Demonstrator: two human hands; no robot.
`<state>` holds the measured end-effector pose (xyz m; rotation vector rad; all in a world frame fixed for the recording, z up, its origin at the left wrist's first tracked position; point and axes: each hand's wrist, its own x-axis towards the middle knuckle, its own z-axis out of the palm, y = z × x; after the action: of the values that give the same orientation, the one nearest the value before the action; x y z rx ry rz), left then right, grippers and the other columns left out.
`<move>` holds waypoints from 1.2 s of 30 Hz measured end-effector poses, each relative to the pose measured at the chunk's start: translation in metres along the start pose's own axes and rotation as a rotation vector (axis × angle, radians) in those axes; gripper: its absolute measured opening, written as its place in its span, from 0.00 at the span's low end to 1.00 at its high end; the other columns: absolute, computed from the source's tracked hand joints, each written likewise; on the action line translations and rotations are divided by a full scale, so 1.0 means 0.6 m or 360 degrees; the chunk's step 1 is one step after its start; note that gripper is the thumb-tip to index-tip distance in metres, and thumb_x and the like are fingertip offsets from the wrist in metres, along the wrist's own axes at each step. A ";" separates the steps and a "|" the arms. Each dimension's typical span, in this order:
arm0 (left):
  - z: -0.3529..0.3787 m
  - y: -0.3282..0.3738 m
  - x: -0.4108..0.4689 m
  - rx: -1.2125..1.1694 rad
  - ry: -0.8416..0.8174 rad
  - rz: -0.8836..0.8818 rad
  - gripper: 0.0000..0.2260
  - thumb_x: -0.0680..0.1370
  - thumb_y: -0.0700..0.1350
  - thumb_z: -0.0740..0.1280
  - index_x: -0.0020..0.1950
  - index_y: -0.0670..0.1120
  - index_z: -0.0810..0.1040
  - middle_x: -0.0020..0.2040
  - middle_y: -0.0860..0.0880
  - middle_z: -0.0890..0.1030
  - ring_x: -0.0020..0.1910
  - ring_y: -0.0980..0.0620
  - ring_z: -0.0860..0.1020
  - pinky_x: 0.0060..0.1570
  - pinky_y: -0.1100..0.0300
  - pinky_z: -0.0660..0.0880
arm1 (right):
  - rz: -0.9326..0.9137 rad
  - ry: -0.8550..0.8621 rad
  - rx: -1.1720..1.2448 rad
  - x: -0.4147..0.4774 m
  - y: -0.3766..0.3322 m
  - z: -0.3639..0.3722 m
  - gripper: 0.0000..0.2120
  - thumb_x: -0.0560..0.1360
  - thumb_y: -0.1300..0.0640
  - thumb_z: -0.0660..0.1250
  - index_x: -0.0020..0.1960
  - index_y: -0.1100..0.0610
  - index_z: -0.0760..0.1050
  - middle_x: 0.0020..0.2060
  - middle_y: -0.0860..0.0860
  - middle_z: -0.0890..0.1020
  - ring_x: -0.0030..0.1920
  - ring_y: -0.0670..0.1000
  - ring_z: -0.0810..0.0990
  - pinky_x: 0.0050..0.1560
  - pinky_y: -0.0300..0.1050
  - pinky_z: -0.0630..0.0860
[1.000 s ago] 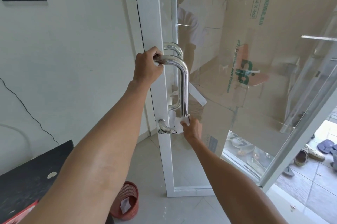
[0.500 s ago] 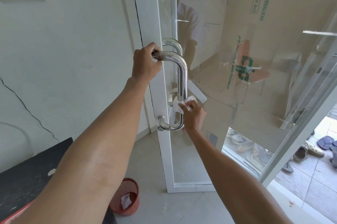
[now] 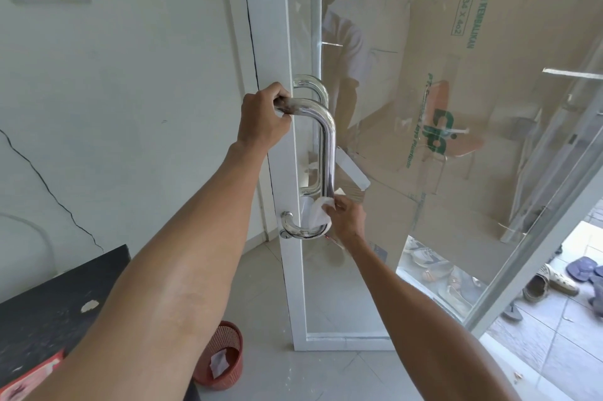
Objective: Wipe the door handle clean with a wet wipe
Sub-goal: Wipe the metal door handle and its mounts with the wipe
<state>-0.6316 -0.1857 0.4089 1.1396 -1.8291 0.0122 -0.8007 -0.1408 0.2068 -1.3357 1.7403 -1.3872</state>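
in the head view the wiping step is in hand: the left hand [image 3: 262,119] has its fingers curled tight round the top arm of the door handle [image 3: 328,146], which seems to steady the door [image 3: 270,25]. the right hand [image 3: 347,219] pinches the wet wipe [image 3: 318,213], fingers closed on it, against the foot of the handle's upright bar just above its lower bend. part of the wipe hangs loose beside that bend, so i judge the next move calls for wrapping it closer and running it round the lower curve, then the top arm under the left hand.
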 end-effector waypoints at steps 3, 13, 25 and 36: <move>0.003 -0.001 0.003 0.0003 0.0006 -0.0010 0.11 0.67 0.36 0.69 0.49 0.42 0.81 0.45 0.49 0.86 0.46 0.49 0.83 0.55 0.55 0.78 | -0.0077 -0.0021 0.0246 0.024 -0.054 -0.016 0.13 0.71 0.61 0.73 0.56 0.60 0.80 0.47 0.53 0.85 0.43 0.44 0.82 0.45 0.30 0.75; 0.010 0.003 0.006 -0.0003 0.0041 -0.0037 0.12 0.67 0.35 0.69 0.49 0.42 0.81 0.44 0.49 0.85 0.45 0.49 0.83 0.53 0.56 0.78 | 0.0004 -0.0364 0.0395 0.031 -0.078 -0.021 0.14 0.66 0.57 0.57 0.48 0.61 0.74 0.42 0.56 0.78 0.44 0.54 0.74 0.45 0.47 0.72; 0.005 0.009 0.006 -0.0012 0.0034 -0.0065 0.12 0.66 0.35 0.70 0.49 0.42 0.81 0.43 0.50 0.85 0.44 0.52 0.83 0.51 0.65 0.77 | 0.0207 -0.0697 0.0036 0.068 -0.076 -0.019 0.16 0.68 0.71 0.58 0.28 0.54 0.63 0.25 0.48 0.66 0.28 0.46 0.65 0.27 0.35 0.66; -0.006 0.013 0.009 0.0001 -0.0054 -0.0073 0.13 0.66 0.32 0.71 0.49 0.42 0.81 0.45 0.49 0.85 0.46 0.51 0.83 0.52 0.67 0.75 | -0.0209 -0.0715 0.0164 0.117 -0.228 -0.073 0.05 0.55 0.64 0.57 0.29 0.56 0.65 0.26 0.51 0.67 0.29 0.49 0.65 0.31 0.41 0.62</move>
<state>-0.6353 -0.1833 0.4180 1.1884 -1.8322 -0.0336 -0.8143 -0.1846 0.3597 -1.5806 1.2886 -1.1150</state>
